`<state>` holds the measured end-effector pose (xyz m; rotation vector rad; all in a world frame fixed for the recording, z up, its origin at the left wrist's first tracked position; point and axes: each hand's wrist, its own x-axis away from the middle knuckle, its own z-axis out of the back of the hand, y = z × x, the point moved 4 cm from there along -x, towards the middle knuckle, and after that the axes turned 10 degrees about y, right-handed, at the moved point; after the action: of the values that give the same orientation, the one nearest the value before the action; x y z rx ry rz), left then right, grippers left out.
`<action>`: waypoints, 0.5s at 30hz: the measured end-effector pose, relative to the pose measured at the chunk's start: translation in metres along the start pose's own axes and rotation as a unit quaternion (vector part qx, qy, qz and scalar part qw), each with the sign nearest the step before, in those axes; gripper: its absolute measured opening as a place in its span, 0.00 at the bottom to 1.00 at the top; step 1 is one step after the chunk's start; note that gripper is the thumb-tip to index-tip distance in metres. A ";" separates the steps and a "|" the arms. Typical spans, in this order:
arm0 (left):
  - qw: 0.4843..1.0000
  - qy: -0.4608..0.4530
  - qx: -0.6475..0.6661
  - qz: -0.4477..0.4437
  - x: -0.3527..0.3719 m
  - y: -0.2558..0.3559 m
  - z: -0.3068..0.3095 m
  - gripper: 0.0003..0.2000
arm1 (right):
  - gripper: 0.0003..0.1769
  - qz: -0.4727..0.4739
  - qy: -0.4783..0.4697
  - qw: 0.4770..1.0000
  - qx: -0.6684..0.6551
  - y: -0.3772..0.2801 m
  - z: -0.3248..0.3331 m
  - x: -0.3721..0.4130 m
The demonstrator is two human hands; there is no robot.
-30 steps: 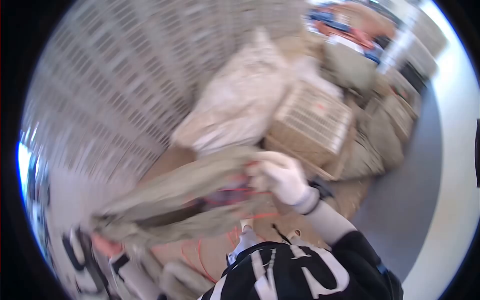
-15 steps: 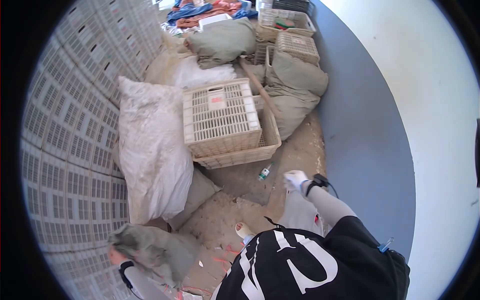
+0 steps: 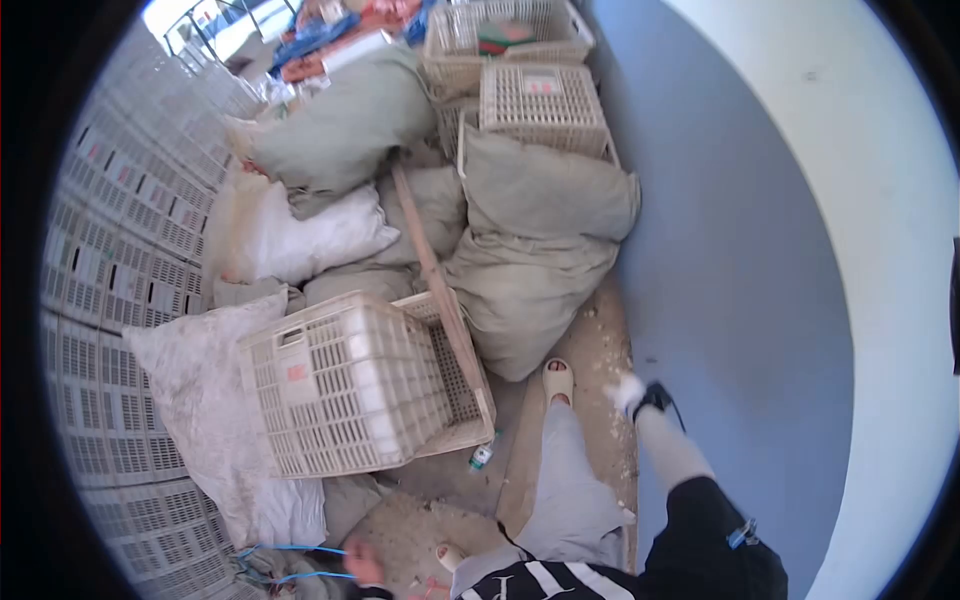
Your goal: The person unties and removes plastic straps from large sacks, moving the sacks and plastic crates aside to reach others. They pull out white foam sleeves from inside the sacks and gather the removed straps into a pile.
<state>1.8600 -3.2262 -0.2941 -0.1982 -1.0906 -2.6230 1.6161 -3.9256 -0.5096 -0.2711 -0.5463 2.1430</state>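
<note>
My left hand is low in the view, blurred, with its fingers drawn together. Two strands of blue cord run straight from it to a dark greyish bundle at the lower left; its exact grip is smeared. My right hand, in a white glove with a black wrist strap, hangs near the blue-grey wall band, holding nothing I can make out. Its fingers are blurred. Between the hands, a tilted plastic crate rests in another crate, beside a dirty white sack.
Stacked crates form a wall on the left. Full grey-green sacks block the far side, and a wooden pole leans across them. A small bottle lies on the floor by my extended foot.
My left hand has released the grey-green sack cloth and moved right, where blue cord now shows. My view has shifted, and one foot has stepped forward beside the sacks.
</note>
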 end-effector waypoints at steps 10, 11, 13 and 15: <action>0.930 -0.220 -0.029 0.293 0.219 0.136 -0.145 0.20 | 0.44 0.121 0.030 0.981 0.146 -0.105 0.053 -0.532; 0.927 -0.196 -0.025 0.319 0.222 0.139 -0.150 0.19 | 0.48 0.173 0.084 0.961 0.199 -0.109 0.041 -0.562; 0.927 -0.171 0.002 0.334 0.223 0.156 -0.157 0.19 | 0.53 0.153 0.033 0.947 0.280 -0.139 0.047 -0.596; 0.930 -0.146 0.004 0.338 0.224 0.168 -0.166 0.19 | 0.52 0.119 -0.048 0.952 0.279 -0.135 0.019 -0.627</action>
<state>1.6990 -3.5050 -0.2451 -0.8241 -0.9005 -1.9986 2.0729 -4.3687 -0.4319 0.0900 0.0602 2.4511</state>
